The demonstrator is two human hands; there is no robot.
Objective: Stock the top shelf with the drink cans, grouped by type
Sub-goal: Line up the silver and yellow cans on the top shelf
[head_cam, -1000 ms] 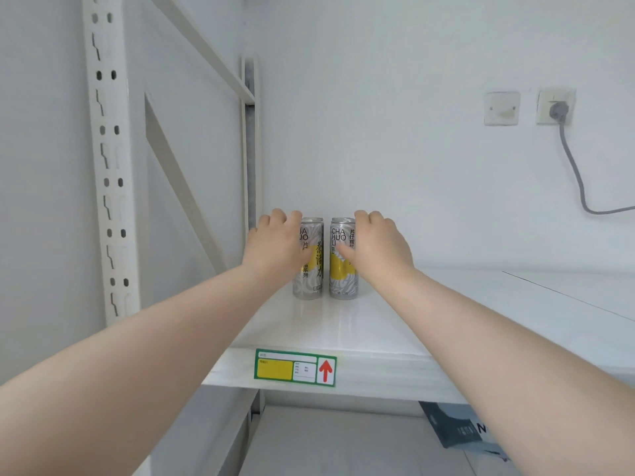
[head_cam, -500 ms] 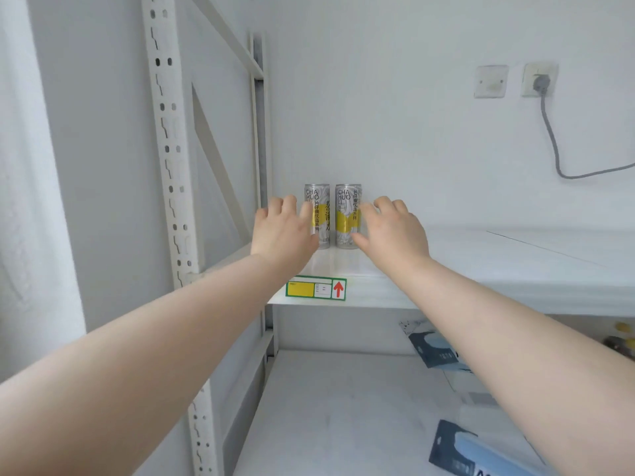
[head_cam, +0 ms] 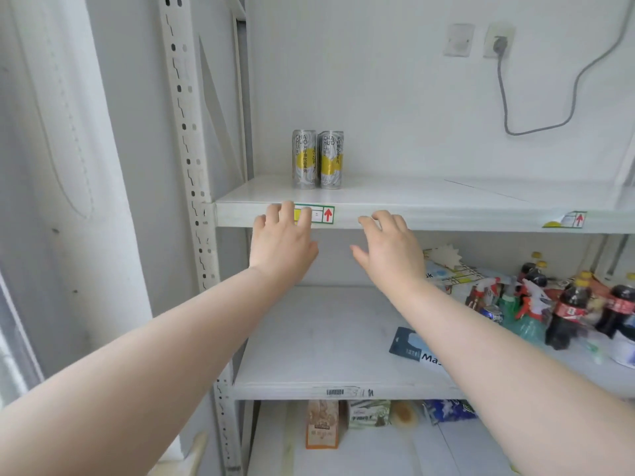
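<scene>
Your left hand (head_cam: 281, 245) and right hand (head_cam: 388, 249) hang at the front edge of the top shelf (head_cam: 446, 201), fingers loosely spread, holding nothing. Beyond them, toward the shelf's left end and set back from that edge, stand the drink cans (head_cam: 303, 159): two, upright, side by side, both with the same silver-and-yellow design. They are slim and tall, so a careless nudge while sliding in more cans would likely topple them.
</scene>
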